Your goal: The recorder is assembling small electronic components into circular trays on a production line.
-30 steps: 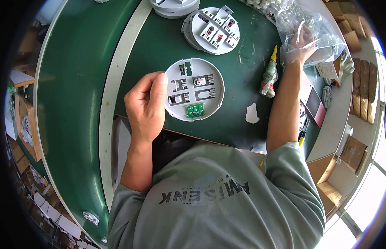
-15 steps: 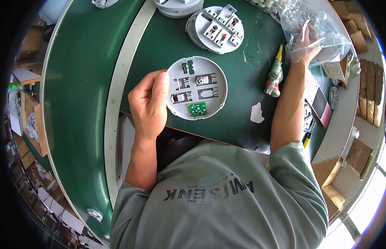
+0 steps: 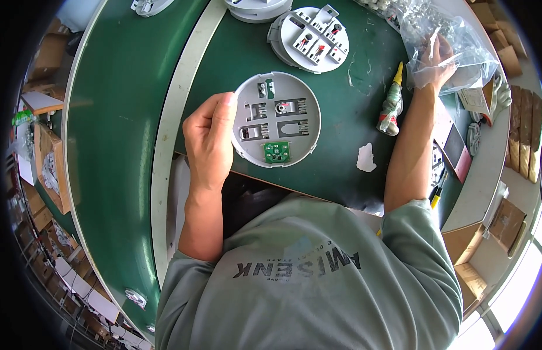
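My left hand (image 3: 210,137) grips the left rim of a round grey plastic housing (image 3: 275,123), thumb on top and fingers beneath. The housing's hollow side faces up, showing metal contact clips in several slots. A small green circuit board (image 3: 277,152) sits in its part nearest me. At the far right, my right hand (image 3: 437,65) is inside a clear plastic bag (image 3: 478,58). The crinkled plastic blurs its fingers, so their grip and anything between them cannot be made out.
Assembled grey round units (image 3: 312,39) stand at the back of the green table (image 3: 335,111). A wrapped bottle with a yellow nozzle (image 3: 391,108) lies left of my right forearm. Nearby are a white scrap (image 3: 366,157) and a yellow-black tool (image 3: 438,195). A pale strip (image 3: 172,122) borders the left side.
The view has shifted slightly, moving the table's things a little to the right. My left hand still holds the housing, tilted slightly differently. My right hand stays inside the bag.
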{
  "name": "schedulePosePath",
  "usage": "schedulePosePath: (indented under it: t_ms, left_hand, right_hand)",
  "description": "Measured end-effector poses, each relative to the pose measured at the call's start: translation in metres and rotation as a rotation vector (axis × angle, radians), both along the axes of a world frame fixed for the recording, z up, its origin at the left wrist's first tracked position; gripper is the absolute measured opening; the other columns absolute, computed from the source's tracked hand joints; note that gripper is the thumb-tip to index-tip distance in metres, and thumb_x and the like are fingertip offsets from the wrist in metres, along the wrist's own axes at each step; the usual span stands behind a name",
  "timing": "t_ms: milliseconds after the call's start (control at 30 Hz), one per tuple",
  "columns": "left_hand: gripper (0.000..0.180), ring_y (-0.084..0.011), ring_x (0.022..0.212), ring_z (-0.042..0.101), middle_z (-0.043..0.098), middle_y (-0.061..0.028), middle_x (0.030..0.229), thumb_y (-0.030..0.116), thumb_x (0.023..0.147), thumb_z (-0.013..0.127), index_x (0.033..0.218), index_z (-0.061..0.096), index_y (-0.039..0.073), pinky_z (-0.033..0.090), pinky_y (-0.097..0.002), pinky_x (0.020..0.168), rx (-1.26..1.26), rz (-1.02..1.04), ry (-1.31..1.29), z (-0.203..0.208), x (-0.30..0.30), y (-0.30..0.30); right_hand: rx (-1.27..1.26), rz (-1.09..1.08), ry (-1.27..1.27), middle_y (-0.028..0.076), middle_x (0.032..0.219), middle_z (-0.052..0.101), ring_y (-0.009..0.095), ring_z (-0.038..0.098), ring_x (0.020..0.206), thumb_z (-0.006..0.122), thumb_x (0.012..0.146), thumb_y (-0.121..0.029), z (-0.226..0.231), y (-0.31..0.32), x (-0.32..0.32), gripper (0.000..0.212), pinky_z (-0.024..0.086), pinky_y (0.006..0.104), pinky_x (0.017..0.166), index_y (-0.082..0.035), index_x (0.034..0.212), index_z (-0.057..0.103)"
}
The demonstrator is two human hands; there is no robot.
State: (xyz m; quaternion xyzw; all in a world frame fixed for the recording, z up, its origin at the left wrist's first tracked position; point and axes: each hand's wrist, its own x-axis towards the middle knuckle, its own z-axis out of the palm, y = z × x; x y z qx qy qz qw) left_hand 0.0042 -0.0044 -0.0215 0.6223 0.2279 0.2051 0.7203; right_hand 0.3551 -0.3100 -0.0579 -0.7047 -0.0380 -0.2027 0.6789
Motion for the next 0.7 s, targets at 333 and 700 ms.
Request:
schedulePosePath:
  t_ms: [333,700]
  left_hand:
    - [0.024,-0.0141,0.097,0.069,0.075,-0.0081,0.105,0.016,0.109,0.068,0.121,0.074,-0.004,0.055,-0.0288,0.086,0.473,0.560,-0.083,0.031,-0.029,0.063]
    - [0.029,-0.0324,0.108,0.076,0.076,-0.0195,0.125,0.017,0.102,0.074,0.127,0.074,0.000,0.058,-0.0425,0.097,0.876,0.500,0.140,0.030,0.012,0.156]
  right_hand:
    - [-0.343,-0.010,-0.155,0.008,0.109,0.074,0.015,0.070,0.092,0.070,0.108,-0.027,-0.029,-0.031,0.013,0.039,0.057,0.0281,0.080,0.004,0.132,0.069]
    - [-0.701,-0.200,-0.312,0.005,0.099,0.073,0.013,0.066,0.087,0.070,0.107,-0.032,-0.032,-0.027,0.019,0.038,0.053,0.0274,0.075,0.001,0.126,0.072]
